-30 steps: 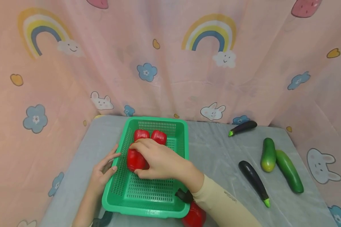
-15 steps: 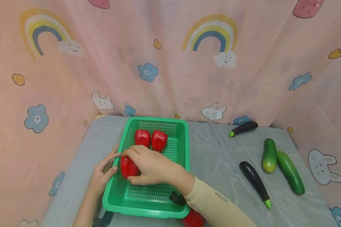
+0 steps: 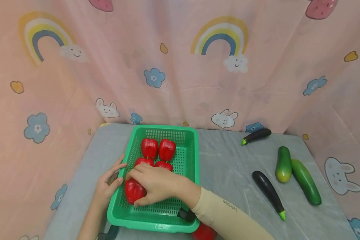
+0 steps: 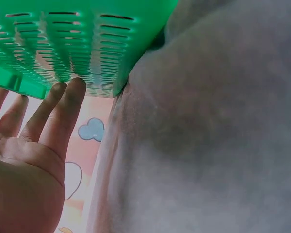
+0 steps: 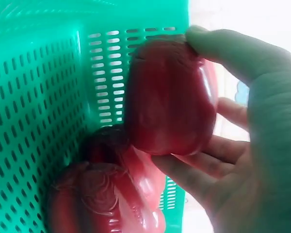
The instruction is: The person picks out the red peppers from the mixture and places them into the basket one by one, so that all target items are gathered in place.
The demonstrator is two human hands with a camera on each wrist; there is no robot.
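Note:
My right hand point(image 3: 156, 181) grips a red bell pepper point(image 3: 134, 191) near the left wall, in the front half of a green basket point(image 3: 156, 227). Fingers and thumb lie around the held pepper point(image 5: 170, 99) in the right wrist view. Behind it in the basket are two back peppers, a left one point(image 3: 149, 148) and a right one point(image 3: 167, 150). Two more peppers, a left one point(image 3: 144, 161) and a right one point(image 3: 164, 165), are partly hidden by the right hand. My left hand point(image 3: 106, 186), fingers extended, touches the basket's left side; its fingertips meet the perforated outer wall point(image 4: 87, 53).
Another red pepper point(image 3: 204, 231) lies outside the basket's front right corner, partly behind the right sleeve. Farther right on the grey cloth point(image 3: 225, 160) are a rear eggplant point(image 3: 256, 136), a front eggplant point(image 3: 268, 193), and two green cucumber-like vegetables point(image 3: 283, 165). A patterned curtain point(image 3: 180, 66) hangs behind.
My right hand has carried the pepper toward the front left of the basket, bringing the peppers behind it into view. The left hand stays at the basket's side.

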